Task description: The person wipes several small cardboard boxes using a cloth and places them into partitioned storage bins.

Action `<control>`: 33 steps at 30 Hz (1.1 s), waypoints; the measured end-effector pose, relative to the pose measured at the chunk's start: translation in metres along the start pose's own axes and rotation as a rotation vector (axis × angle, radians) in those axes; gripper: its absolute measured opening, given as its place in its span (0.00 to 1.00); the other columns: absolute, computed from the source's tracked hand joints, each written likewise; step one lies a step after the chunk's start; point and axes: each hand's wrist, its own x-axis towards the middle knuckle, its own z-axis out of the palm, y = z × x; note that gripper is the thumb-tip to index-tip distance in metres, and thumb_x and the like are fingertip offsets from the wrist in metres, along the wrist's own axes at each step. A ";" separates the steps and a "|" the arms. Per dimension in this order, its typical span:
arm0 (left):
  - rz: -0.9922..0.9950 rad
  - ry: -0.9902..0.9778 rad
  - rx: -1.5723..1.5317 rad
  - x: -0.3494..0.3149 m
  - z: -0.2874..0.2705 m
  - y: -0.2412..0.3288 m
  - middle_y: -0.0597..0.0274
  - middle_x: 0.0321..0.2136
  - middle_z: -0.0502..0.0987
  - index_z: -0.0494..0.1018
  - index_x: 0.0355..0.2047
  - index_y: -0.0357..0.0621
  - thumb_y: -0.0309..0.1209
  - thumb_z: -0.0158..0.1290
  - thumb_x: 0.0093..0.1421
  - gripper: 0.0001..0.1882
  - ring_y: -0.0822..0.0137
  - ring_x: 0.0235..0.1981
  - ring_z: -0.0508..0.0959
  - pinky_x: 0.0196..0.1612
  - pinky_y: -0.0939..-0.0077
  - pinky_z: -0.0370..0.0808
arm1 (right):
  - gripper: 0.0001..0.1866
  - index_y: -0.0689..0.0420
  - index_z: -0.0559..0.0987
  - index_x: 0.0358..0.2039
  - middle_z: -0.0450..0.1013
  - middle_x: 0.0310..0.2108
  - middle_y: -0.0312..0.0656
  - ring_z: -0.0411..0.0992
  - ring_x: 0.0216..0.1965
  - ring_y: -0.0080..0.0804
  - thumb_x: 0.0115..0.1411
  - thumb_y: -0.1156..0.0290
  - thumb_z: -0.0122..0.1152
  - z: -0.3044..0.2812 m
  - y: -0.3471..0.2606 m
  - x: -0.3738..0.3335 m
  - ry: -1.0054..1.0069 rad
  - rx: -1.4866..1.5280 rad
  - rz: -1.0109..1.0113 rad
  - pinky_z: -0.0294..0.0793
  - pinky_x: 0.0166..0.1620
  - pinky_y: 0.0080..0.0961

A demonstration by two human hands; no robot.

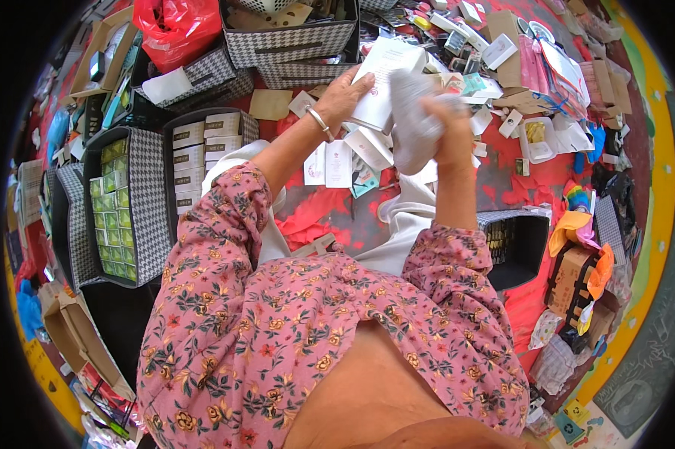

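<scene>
My left hand [343, 97], a bangle at its wrist, grips the left edge of a white box [382, 88] held up in front of me. A grey cloth [412, 120] is bunched in my right hand [453, 133], which is closed around it and smeared by motion. The cloth hangs beside the right edge of the box; whether it touches cannot be told. Just below the hands lie a small white carton [369, 148] and a flat white card or box [339, 165].
On the left stand a houndstooth bin [150, 202] with small green boxes and another with stacked white boxes [190, 158]. A red plastic bag [176, 37] is at the back left. Loose goods clutter the far right, near a clear plastic tub [536, 141]. A dark bin [518, 251] stands on the right.
</scene>
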 end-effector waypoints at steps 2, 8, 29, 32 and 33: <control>0.114 0.028 0.162 -0.009 0.006 0.002 0.61 0.36 0.73 0.57 0.54 0.41 0.38 0.48 0.58 0.26 0.72 0.32 0.74 0.36 0.79 0.72 | 0.12 0.62 0.76 0.32 0.71 0.25 0.39 0.71 0.26 0.32 0.48 0.69 0.60 -0.014 -0.021 0.016 0.230 0.459 0.271 0.74 0.35 0.28; 0.277 -0.041 0.332 -0.009 0.017 -0.002 0.59 0.40 0.72 0.56 0.56 0.45 0.39 0.43 0.60 0.25 0.75 0.37 0.71 0.42 0.80 0.68 | 0.18 0.65 0.73 0.35 0.72 0.28 0.42 0.71 0.25 0.28 0.45 0.70 0.63 0.006 0.013 0.021 0.199 0.062 0.225 0.71 0.29 0.24; -0.356 -0.649 -0.817 -0.028 0.008 0.002 0.55 0.50 0.66 0.55 0.56 0.47 0.55 0.42 0.55 0.34 0.54 0.49 0.69 0.50 0.51 0.66 | 0.16 0.66 0.75 0.31 0.72 0.25 0.39 0.69 0.23 0.24 0.48 0.65 0.61 0.002 -0.012 0.019 0.048 -0.108 0.316 0.67 0.27 0.18; -0.328 -0.541 -0.775 -0.026 0.010 0.003 0.54 0.50 0.66 0.55 0.56 0.47 0.57 0.41 0.54 0.36 0.51 0.48 0.69 0.48 0.49 0.67 | 0.19 0.65 0.75 0.34 0.72 0.26 0.39 0.67 0.22 0.21 0.48 0.63 0.62 -0.003 -0.012 0.022 0.187 -0.433 0.208 0.66 0.26 0.19; -0.343 -0.552 -0.760 -0.026 0.010 0.004 0.54 0.49 0.66 0.56 0.56 0.47 0.59 0.39 0.54 0.36 0.49 0.47 0.70 0.46 0.48 0.68 | 0.16 0.63 0.76 0.32 0.72 0.26 0.37 0.67 0.23 0.20 0.49 0.63 0.62 -0.007 -0.011 0.024 0.291 -0.470 0.133 0.66 0.26 0.19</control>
